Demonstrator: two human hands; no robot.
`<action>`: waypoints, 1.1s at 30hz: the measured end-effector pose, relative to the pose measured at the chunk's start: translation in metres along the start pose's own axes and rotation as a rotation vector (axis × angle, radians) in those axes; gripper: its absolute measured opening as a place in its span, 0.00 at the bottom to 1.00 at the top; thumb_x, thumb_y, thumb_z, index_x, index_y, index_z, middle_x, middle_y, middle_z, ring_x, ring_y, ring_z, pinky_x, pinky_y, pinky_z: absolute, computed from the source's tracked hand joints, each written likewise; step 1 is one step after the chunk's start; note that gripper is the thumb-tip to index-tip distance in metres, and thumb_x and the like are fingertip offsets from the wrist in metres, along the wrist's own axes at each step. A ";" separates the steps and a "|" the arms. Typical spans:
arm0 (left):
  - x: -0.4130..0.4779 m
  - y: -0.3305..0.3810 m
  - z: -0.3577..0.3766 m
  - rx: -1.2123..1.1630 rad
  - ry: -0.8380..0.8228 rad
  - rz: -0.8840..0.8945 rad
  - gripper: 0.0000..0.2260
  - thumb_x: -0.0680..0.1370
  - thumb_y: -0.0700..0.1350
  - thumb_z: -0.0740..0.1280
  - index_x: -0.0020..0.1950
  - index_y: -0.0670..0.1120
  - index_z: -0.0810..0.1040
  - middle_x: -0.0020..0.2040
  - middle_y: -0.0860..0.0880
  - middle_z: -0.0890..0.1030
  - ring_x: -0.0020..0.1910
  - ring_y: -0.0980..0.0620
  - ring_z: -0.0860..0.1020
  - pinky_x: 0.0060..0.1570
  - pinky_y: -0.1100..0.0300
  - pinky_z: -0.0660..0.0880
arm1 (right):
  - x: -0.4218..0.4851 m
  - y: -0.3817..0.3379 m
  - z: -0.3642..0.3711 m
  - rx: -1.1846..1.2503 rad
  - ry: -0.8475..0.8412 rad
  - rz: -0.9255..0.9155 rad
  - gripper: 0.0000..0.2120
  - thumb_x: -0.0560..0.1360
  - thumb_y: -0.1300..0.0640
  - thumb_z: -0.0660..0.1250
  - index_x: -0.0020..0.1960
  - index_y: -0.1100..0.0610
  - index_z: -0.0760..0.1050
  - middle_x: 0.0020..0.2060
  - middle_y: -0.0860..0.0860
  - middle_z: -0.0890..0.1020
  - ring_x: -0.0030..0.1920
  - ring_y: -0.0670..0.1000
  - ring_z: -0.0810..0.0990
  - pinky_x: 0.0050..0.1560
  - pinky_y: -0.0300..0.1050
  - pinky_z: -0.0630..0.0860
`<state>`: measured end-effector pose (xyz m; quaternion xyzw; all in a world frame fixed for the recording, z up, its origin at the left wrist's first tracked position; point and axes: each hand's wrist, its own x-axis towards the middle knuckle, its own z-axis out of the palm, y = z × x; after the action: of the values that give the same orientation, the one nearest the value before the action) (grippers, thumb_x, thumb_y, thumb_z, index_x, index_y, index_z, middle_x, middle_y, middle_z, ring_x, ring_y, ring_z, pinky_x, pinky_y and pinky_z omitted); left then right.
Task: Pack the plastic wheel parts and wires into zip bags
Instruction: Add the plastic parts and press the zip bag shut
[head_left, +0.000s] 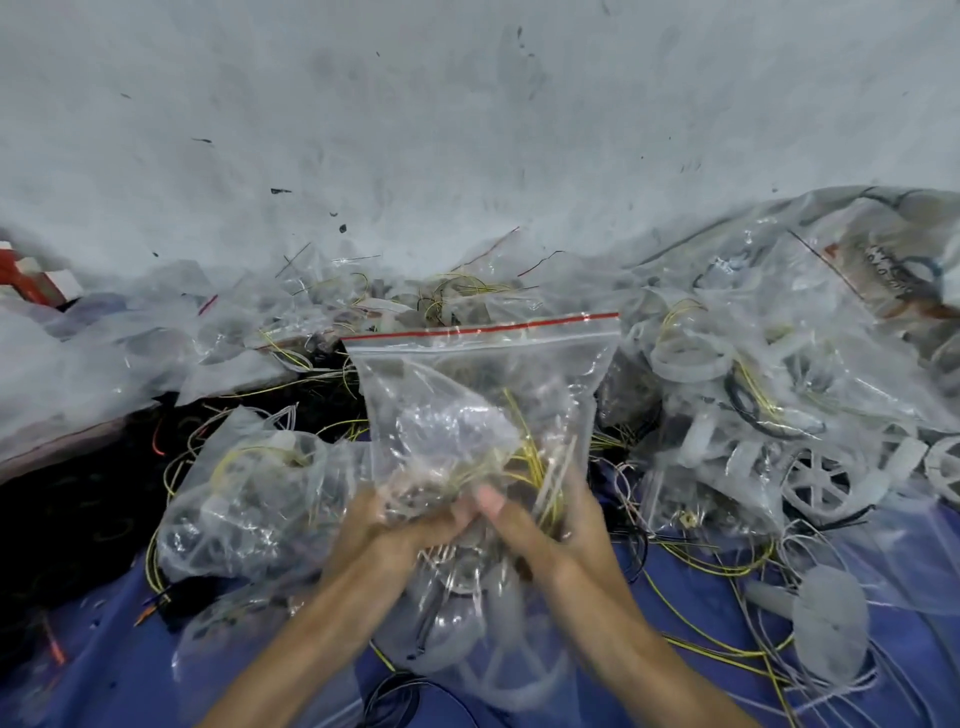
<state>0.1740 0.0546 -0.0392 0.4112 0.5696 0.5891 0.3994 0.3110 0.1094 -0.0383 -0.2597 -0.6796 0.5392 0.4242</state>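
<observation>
L hand (387, 525) & R hand (566, 519), both w/ fingers curled round zip bag (483, 384), yellow wires (530, 457) inside

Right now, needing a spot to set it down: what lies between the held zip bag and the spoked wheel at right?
Head view: between zip bag and spoked wheel, another crumpled clear bag of white parts and wires.

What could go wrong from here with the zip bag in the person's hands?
1. The left hand and right hand squeeze the zip bag low down, around the yellow wires; wire ends might pierce the thin plastic.
2. Whether its red seal is shut is unclear; if open, parts could spill.
3. Loose wires on the cloth could snag and tangle.
</observation>
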 end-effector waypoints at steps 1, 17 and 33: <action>-0.001 0.003 0.001 0.012 -0.020 -0.001 0.19 0.59 0.62 0.76 0.46 0.58 0.82 0.43 0.57 0.85 0.44 0.62 0.82 0.51 0.60 0.74 | 0.003 0.001 -0.002 0.037 0.024 0.010 0.38 0.66 0.41 0.72 0.70 0.53 0.63 0.49 0.49 0.84 0.51 0.49 0.82 0.58 0.50 0.76; 0.027 0.015 0.019 -0.019 -0.047 0.068 0.14 0.67 0.64 0.68 0.49 0.60 0.78 0.45 0.60 0.83 0.45 0.65 0.80 0.45 0.67 0.73 | 0.019 0.009 -0.021 0.296 0.238 0.052 0.08 0.69 0.56 0.69 0.48 0.54 0.79 0.43 0.55 0.85 0.45 0.53 0.84 0.41 0.40 0.80; 0.018 0.089 -0.026 -0.142 -0.044 0.354 0.11 0.67 0.46 0.72 0.47 0.46 0.79 0.38 0.51 0.83 0.37 0.55 0.80 0.43 0.59 0.75 | 0.103 0.019 -0.072 -0.523 0.771 -0.183 0.06 0.78 0.50 0.62 0.46 0.51 0.72 0.27 0.45 0.75 0.24 0.42 0.73 0.22 0.27 0.67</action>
<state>0.1431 0.0597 0.0498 0.4882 0.4366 0.6799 0.3299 0.3185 0.2349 -0.0220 -0.4783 -0.6055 0.1747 0.6117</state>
